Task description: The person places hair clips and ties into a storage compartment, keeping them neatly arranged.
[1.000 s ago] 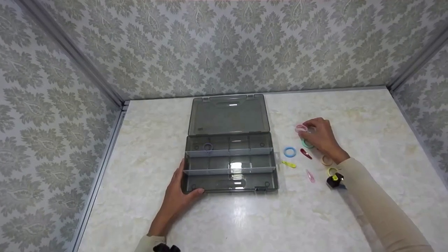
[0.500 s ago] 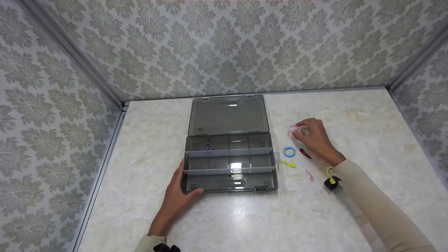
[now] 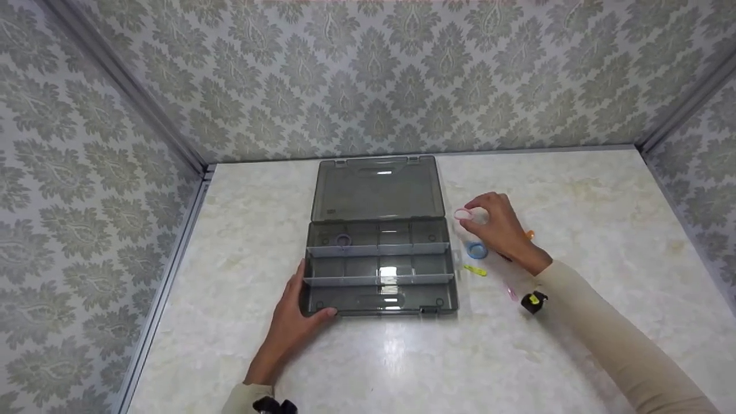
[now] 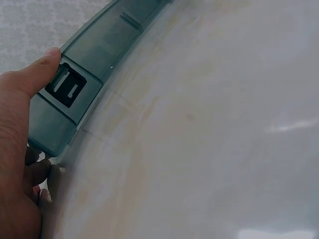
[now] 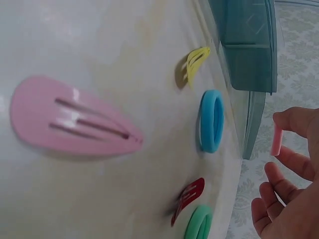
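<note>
We see the pink ring (image 5: 276,142) pinched between thumb and finger of the right hand (image 3: 495,221), just off the right edge of the open box (image 3: 368,312); the left hand (image 3: 290,319), well apart, grips the box's near left corner. Two dividers (image 3: 379,249) run left to right, and a purple ring (image 3: 343,236) (the only item we discern inside) sits in the rear row.

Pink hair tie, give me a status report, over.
Right hand pinching pink hair tie, off the table, right of the box. Left hand holding box at near-left corner. Lid open, not blocking.
</note>
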`<action>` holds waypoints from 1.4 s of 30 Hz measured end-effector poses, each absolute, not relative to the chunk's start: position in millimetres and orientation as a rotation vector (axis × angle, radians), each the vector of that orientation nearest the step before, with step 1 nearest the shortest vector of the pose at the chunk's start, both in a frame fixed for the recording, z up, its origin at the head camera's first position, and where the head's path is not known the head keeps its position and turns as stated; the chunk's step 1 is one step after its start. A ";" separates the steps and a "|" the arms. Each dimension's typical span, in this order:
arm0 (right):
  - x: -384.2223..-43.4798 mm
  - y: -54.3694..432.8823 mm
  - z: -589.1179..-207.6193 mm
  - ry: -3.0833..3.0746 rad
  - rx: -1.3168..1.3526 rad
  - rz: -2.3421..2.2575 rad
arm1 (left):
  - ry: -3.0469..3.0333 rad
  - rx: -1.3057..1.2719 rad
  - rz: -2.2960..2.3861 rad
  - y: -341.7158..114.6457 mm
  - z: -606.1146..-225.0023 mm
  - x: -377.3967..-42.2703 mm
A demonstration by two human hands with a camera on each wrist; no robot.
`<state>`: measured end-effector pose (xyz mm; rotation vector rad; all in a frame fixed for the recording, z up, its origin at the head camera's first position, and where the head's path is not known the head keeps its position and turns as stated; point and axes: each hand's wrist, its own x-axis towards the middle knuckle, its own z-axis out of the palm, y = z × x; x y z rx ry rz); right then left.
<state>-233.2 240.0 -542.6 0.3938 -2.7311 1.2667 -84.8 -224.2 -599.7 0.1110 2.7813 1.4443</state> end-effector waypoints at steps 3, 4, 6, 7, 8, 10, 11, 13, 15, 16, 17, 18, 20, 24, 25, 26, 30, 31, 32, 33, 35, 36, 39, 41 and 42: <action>-232.5 233.3 -540.4 -2.737 0.428 1.253 | 2.778 0.110 1.442 -224.3 -600.0 -84.7; -232.3 230.8 -539.4 -2.745 0.436 1.246 | 2.777 0.109 1.443 -224.5 -600.3 -84.6; -232.4 225.9 -537.9 -2.742 0.468 1.236 | 2.779 0.110 1.442 -224.9 -600.6 -84.1; -232.5 223.2 -537.2 -2.735 0.485 1.232 | 2.783 0.111 1.438 -225.0 -600.7 -84.0; -232.6 220.6 -536.4 -2.728 0.502 1.226 | 2.786 0.110 1.433 -225.0 -600.7 -84.0; -232.7 215.8 -535.2 -2.713 0.534 1.220 | 2.789 0.106 1.431 -224.9 -600.8 -84.1; -232.8 213.4 -534.6 -2.703 0.552 1.218 | 2.792 0.103 1.428 -224.6 -600.6 -84.1; -232.2 209.0 -533.2 -2.705 0.574 1.211 | 2.793 0.095 1.428 -224.3 -600.6 -84.4; -231.6 204.7 -532.4 -2.712 0.590 1.202 | 2.791 0.090 1.430 -224.0 -600.9 -84.7; -231.3 202.3 -532.0 -2.710 0.601 1.193 | 2.791 0.090 1.429 -223.9 -601.0 -84.8; -231.1 200.1 -531.8 -2.706 0.616 1.184 | 2.792 0.090 1.428 -223.9 -601.1 -84.9; -230.9 197.7 -531.7 -2.701 0.629 1.169 | 2.792 0.091 1.427 -223.9 -601.2 -84.9; -230.8 192.7 -531.7 -2.685 0.665 1.148 | 2.792 0.092 1.426 -223.9 -601.3 -85.0; -231.4 183.0 -531.7 -2.678 0.739 1.108 | 2.794 0.100 1.429 -223.9 -601.0 -85.0; -231.7 180.9 -531.7 -2.683 0.755 1.105 | 2.795 0.102 1.429 -224.0 -601.0 -85.1; -232.0 178.7 -531.5 -2.691 0.767 1.098 | 2.796 0.106 1.429 -223.9 -600.9 -85.2; -233.6 170.1 -529.4 -2.727 0.804 1.090 | 2.797 0.120 1.433 -223.8 -601.0 -85.5; -234.1 168.0 -528.9 -2.736 0.813 1.088 | 2.797 0.121 1.434 -223.9 -601.1 -85.5; -234.7 165.5 -528.2 -2.744 0.824 1.083 | 2.797 0.121 1.435 -223.9 -601.1 -85.5; -235.5 163.2 -527.8 -2.752 0.834 1.078 | 2.797 0.121 1.435 -223.9 -601.2 -85.5; -237.2 158.3 -527.1 -2.767 0.855 1.060 | 2.798 0.117 1.432 -223.9 -601.3 -85.7; -238.2 155.7 -527.0 -2.774 0.868 1.046 | 2.796 0.113 1.432 -223.9 -601.5 -85.7; -241.3 148.5 -527.0 -2.780 0.919 1.002 | 2.789 0.100 1.427 -223.6 -601.0 -85.4; -243.6 143.9 -526.4 -2.780 0.954 0.981 | 2.777 0.087 1.430 -223.2 -601.1 -85.3; -245.0 141.7 -525.9 -2.778 0.971 0.975 | 2.772 0.082 1.434 -223.1 -601.2 -85.3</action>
